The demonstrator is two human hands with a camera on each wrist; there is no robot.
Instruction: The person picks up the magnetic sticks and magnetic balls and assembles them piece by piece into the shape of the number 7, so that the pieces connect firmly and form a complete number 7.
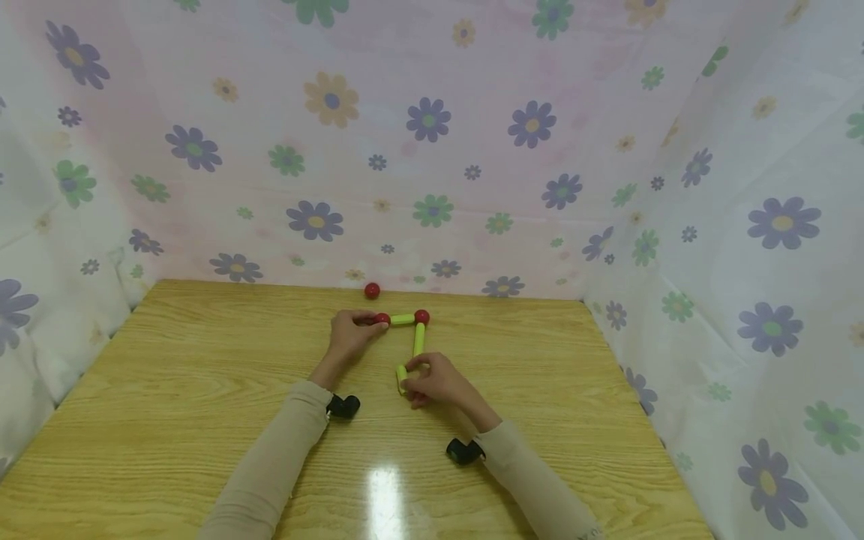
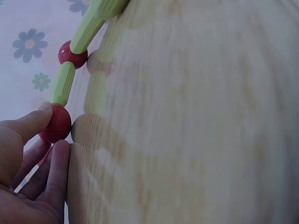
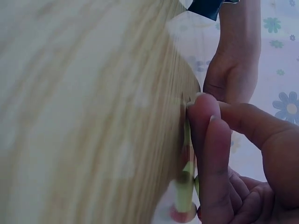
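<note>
My left hand (image 1: pixel 351 334) pinches a red ball (image 1: pixel 382 320) between thumb and fingers, low over the wooden table. A short yellow-green rod (image 1: pixel 403 319) links that ball to a second red ball (image 1: pixel 421 317). From the second ball another yellow-green rod (image 1: pixel 419 339) runs toward my right hand (image 1: pixel 439 380), which partly hides its near end. At the right fingertips a further yellow-green rod (image 1: pixel 401 379) is held. The left wrist view shows the held ball (image 2: pixel 59 123) touching a ribbed rod (image 2: pixel 63 84). In the right wrist view, curled fingers (image 3: pixel 217 144) hide most of the held rod.
A loose red ball (image 1: pixel 372 290) lies at the table's back edge, near the flowered cloth (image 1: pixel 378 225). Cloth also hangs along both sides of the wooden table (image 1: pixel 202 360). Black wrist cameras sit on both forearms.
</note>
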